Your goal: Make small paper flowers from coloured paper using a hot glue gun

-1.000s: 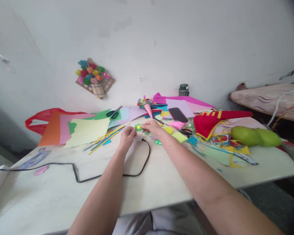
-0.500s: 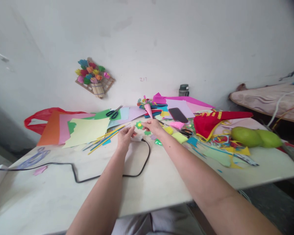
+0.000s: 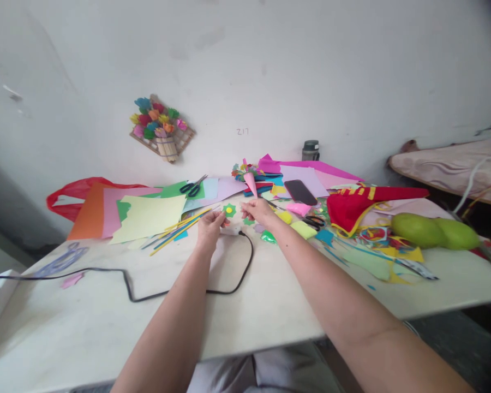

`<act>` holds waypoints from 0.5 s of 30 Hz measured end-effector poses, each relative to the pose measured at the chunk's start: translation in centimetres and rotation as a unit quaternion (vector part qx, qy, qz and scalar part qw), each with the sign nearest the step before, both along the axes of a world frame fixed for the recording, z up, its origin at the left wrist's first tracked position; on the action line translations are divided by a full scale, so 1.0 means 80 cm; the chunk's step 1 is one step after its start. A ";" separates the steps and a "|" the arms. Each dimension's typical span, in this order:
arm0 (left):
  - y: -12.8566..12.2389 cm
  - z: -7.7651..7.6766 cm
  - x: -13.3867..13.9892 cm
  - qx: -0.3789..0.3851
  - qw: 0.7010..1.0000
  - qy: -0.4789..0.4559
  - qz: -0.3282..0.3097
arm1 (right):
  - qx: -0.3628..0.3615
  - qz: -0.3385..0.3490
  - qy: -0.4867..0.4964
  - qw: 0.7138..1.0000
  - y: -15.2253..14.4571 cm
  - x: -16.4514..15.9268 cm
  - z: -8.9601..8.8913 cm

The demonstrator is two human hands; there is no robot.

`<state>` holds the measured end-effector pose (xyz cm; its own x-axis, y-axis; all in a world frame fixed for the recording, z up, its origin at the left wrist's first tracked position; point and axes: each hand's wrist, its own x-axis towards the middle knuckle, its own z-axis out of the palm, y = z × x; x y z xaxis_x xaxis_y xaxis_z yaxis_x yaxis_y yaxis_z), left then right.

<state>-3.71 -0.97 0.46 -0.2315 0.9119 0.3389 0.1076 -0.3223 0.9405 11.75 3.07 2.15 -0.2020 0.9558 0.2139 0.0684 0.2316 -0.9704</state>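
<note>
Plain pale wall (image 3: 311, 76) at the back, and a whitish tabletop (image 3: 270, 305) in front of it. The tabletop shows between the forearms and well out to the left of the left arm, and its front edge runs below both arms. A black cable (image 3: 147, 298) snakes across from the far left and under the left forearm. Just left of the left hand there's a bundle of thin yellow and blue paper strips (image 3: 174, 237), with a torn-edged pale yellow paper sheet (image 3: 155, 215) beyond them. Right of the right hand you've got a dark phone (image 3: 300, 192), a red cloth with yellow trim (image 3: 347, 210), then two big green fruits (image 3: 417, 229).

Only writing I can read is a handwritten "217" (image 3: 243, 131) on the wall, above the hands.

Left hand (image 3: 209, 226): thumb and fingers close together, right by the green paper flower with a yellow centre (image 3: 229, 209); can't tell if they're pinching it. Right hand (image 3: 257, 212): fingers curled in, a little apart from the flower; can't tell if there's anything in them.
</note>
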 end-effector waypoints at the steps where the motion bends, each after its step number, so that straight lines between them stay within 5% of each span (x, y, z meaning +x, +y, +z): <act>1: -0.001 0.000 0.000 -0.003 1.000 -0.001 -0.005 | 0.005 0.004 -0.003 1.000 0.000 0.000 0.000; 15: -0.004 0.002 0.004 0.008 0.999 0.009 -0.034 | 0.013 0.053 -0.038 0.998 -0.007 -0.005 0.001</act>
